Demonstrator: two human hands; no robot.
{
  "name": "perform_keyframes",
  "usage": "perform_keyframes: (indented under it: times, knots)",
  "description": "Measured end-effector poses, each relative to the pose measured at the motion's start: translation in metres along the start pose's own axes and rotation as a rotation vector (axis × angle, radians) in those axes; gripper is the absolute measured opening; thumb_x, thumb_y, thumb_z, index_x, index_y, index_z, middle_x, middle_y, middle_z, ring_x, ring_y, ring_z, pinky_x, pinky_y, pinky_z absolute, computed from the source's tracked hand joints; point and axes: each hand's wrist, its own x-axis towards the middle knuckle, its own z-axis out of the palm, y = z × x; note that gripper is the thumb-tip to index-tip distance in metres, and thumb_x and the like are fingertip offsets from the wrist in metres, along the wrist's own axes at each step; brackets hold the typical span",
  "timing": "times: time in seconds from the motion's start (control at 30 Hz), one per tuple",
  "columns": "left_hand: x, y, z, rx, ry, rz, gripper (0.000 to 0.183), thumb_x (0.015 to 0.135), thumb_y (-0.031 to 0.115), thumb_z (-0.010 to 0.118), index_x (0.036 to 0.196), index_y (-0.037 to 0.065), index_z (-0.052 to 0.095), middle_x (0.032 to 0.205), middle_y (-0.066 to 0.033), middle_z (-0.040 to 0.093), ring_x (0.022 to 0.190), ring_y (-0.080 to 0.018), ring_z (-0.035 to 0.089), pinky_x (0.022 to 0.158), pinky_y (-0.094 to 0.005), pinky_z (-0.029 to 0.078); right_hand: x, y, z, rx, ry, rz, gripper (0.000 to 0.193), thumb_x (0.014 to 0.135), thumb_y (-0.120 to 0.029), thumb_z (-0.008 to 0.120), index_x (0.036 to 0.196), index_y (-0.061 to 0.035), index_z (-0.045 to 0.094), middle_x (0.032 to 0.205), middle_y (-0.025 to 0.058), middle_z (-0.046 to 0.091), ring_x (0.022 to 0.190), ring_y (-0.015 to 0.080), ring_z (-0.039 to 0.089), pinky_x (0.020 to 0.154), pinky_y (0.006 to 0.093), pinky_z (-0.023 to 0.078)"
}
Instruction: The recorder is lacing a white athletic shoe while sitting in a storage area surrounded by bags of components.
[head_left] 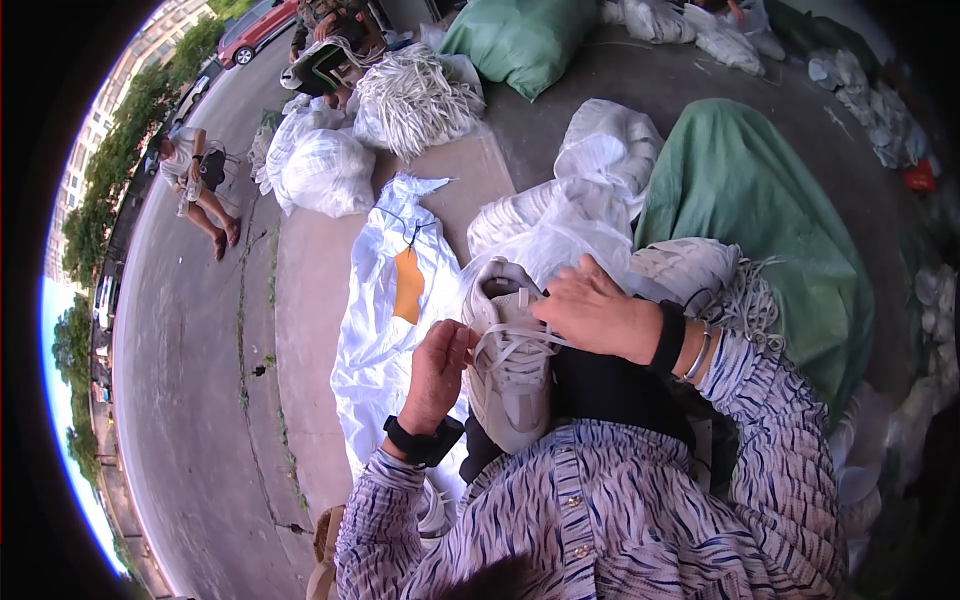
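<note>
A pale grey-white sneaker [505,385] lies on my lap, toe toward me, its white laces [515,345] loose across the tongue. My left hand [438,370] pinches a lace end at the shoe's left side. My right hand [597,312] rests on the shoe's upper right edge and grips the lace there. Both wrists wear dark bands; the right also has a thin bracelet [700,352]. My sleeves are striped blue and white.
A white sack with an orange tag [408,285] lies on the pavement at left. White bags [325,170], a heap of laces [415,100] and green sacks [760,210] surround me. A person sits on the road at far left [195,185]; another is at the top [330,40].
</note>
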Motion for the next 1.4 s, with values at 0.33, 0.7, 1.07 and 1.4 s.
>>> perform_keyframes:
  times: [0.33,0.7,1.07,1.4]
  knots:
    - [0.007,-0.017,-0.001,-0.168,-0.053,-0.007,0.02,0.093,0.02,0.057,0.083,0.002,0.059,0.072,0.0044,0.051,0.067,-0.0043,0.044,0.063,-0.0196,0.038,0.022,0.006,0.014,0.277,-0.1,0.158,0.013,0.073,-0.012,0.06,0.081,-0.0039,0.067,0.096,0.0144,0.057,0.104,0.0331,0.05,0.089,0.0454,0.037]
    - [0.011,-0.013,-0.01,-0.142,-0.189,-0.084,0.024,0.093,0.027,0.054,0.08,0.007,0.06,0.07,0.0062,0.053,0.068,-0.0044,0.047,0.065,-0.0197,0.039,0.054,0.116,0.02,0.149,0.896,0.367,0.014,0.076,-0.015,0.063,0.083,-0.0019,0.06,0.072,0.0111,0.063,0.064,0.0283,0.061,0.062,0.0349,0.048]
    - [0.01,-0.01,-0.006,-0.312,-0.161,-0.218,0.021,0.091,0.023,0.058,0.085,0.004,0.065,0.073,0.0066,0.057,0.065,-0.0019,0.047,0.059,-0.0176,0.036,0.053,-0.001,0.021,0.712,0.063,0.073,0.011,0.073,-0.006,0.062,0.082,-0.0001,0.064,0.071,0.0093,0.065,0.065,0.0135,0.061,0.062,0.0277,0.047]
    - [0.011,-0.004,0.001,-0.32,-0.091,-0.154,0.02,0.09,0.023,0.057,0.08,0.007,0.061,0.069,0.0069,0.054,0.063,-0.0023,0.045,0.057,-0.0187,0.035,0.049,0.005,0.029,1.019,0.032,0.067,0.015,0.069,-0.004,0.063,0.082,0.0012,0.068,0.072,0.0073,0.067,0.065,0.011,0.062,0.062,0.0249,0.048]
